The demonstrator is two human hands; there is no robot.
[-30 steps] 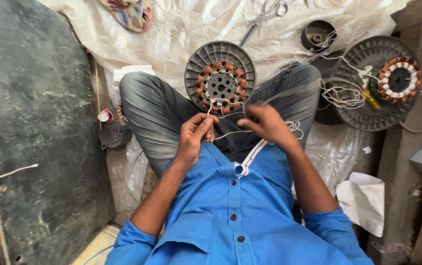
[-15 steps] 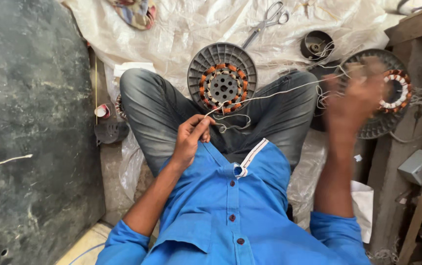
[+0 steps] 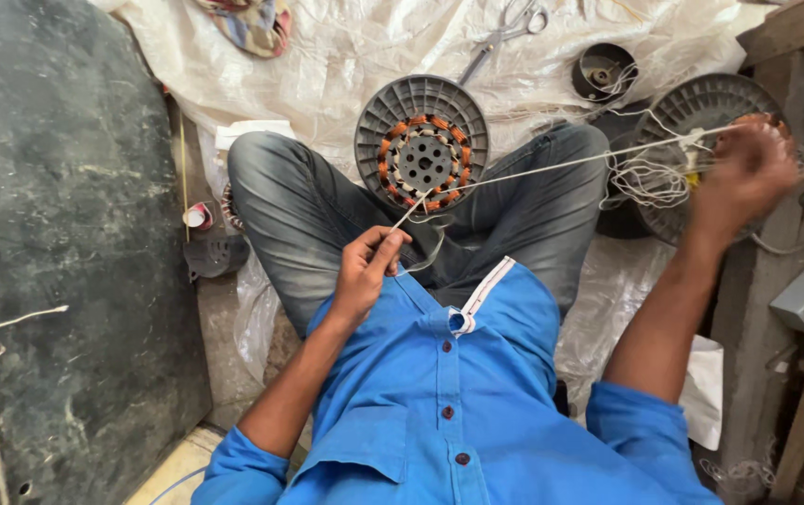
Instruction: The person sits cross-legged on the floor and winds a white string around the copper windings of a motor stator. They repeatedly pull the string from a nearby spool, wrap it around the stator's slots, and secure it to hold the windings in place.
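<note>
Left hand (image 3: 366, 271), right hand (image 3: 743, 173) grip taut white string (image 3: 552, 166).

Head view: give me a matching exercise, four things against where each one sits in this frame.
Things:
1. stator disc with copper windings
2. scissors
3. left hand
4. right hand

Places:
A. raised out to the side, pulling the white string taut
B. on the white sheet at the top of the frame
C. between the person's knees
D. close to the blue shirt, fingers pinching the string

Pairs: 1-C, 2-B, 3-D, 4-A
</note>
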